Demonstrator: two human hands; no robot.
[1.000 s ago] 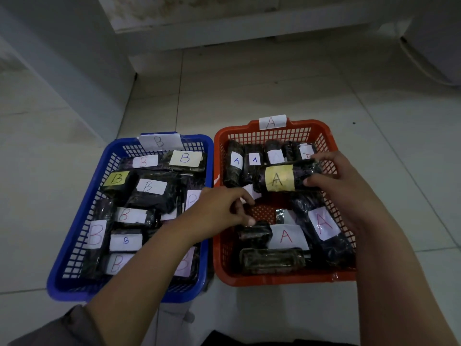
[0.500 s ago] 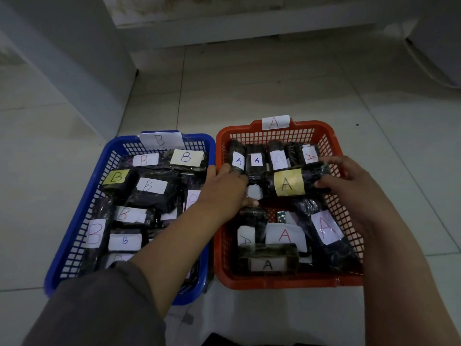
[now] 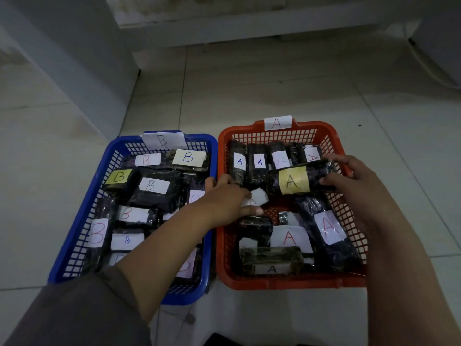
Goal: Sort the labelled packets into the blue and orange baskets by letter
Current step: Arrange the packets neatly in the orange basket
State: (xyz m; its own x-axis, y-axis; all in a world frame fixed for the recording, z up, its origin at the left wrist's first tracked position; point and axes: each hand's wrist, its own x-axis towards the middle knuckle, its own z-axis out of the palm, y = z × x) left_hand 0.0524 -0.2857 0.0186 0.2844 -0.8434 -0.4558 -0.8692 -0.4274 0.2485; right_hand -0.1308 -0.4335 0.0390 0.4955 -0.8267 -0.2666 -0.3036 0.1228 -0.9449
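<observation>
Right hand [image 3: 349,181] gripped the yellow-labelled A packet [image 3: 299,181] over the orange basket [image 3: 331,280]. Left hand [image 3: 224,198] covered another packet; grip unclear. Could slip into the blue basket [image 3: 74,236] alongside if fumbled.

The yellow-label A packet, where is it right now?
In the head view, the yellow-label A packet lies crosswise in the orange basket, right hand gripping its right end, just before the back row.
</observation>
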